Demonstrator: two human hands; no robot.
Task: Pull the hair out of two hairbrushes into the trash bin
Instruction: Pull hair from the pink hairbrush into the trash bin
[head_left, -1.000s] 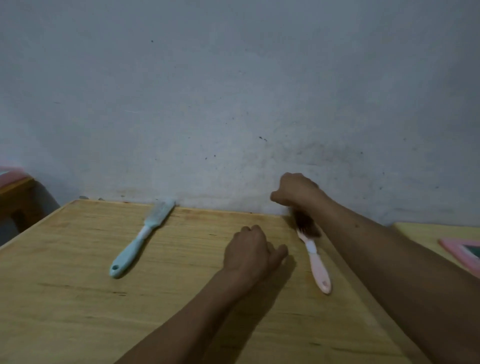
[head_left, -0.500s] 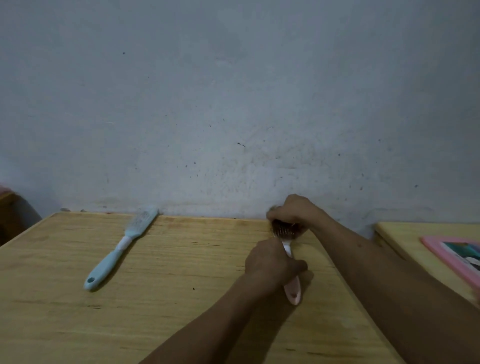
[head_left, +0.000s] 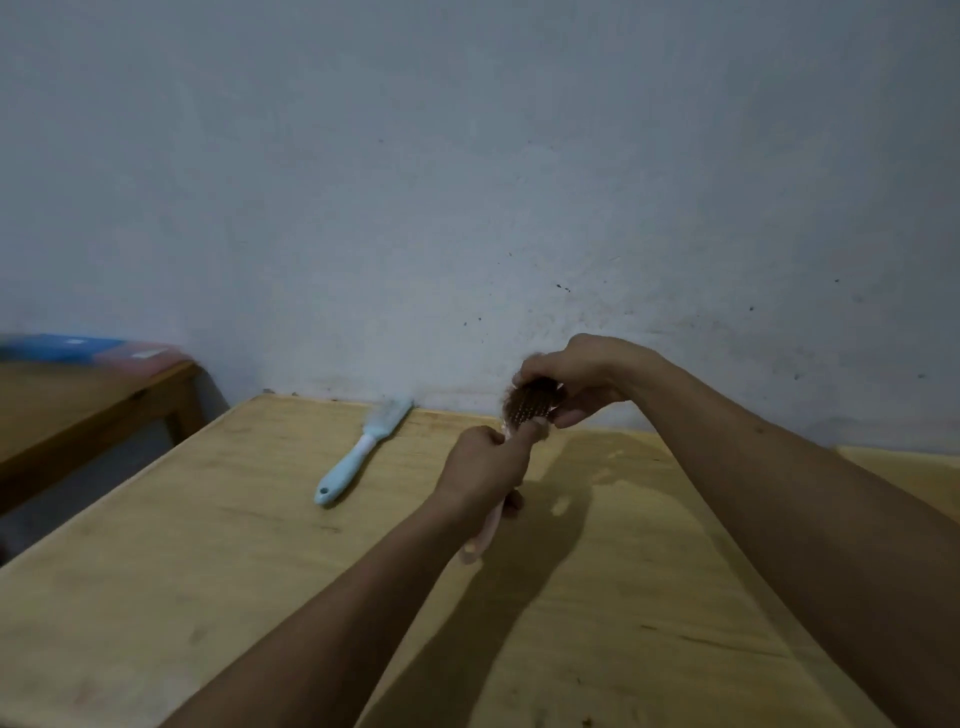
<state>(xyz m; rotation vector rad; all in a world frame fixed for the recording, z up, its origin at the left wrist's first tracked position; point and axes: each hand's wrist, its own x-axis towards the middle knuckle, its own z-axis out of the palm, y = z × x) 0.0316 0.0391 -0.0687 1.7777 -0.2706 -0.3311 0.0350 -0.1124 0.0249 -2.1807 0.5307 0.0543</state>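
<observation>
**Pink hairbrush lifted from table; hair removal about to begin**

Head view, sole camera.

Item 1. Pink hairbrush (head_left: 524, 415): a second ago it lay flat on the table near the far right edge. It is now raised clear of the wood and held between both hands, its head up near the wall and its handle running down toward the viewer. The bristles carry a dark mat of hair (head_left: 537, 397).

Item 2. Left hand (head_left: 480, 475): closed in a fist round the pink handle, whose end shows below the wrist. A second ago it rested on the table, holding nothing.

Item 3. Right hand (head_left: 582, 376): curled over the brush head, fingertips pinched into the hair mat. Whether any tuft has come free cannot be told.

Item 4. Blue hairbrush (head_left: 363, 449): lies flat on the table, head toward the wall, well apart from both hands, untouched. Its state of hair is too small to read.

Item 5. Table (head_left: 208, 571): pale wood, set against a grey wall (head_left: 467, 182).

Item 6. Trash bin: not in view.

Assessment: the lift ends the pick-up and the first pull is in hand. The task is in its early part, with one brush being worked and the second waiting. The loosened hair will need carrying to a bin out of view.
</observation>
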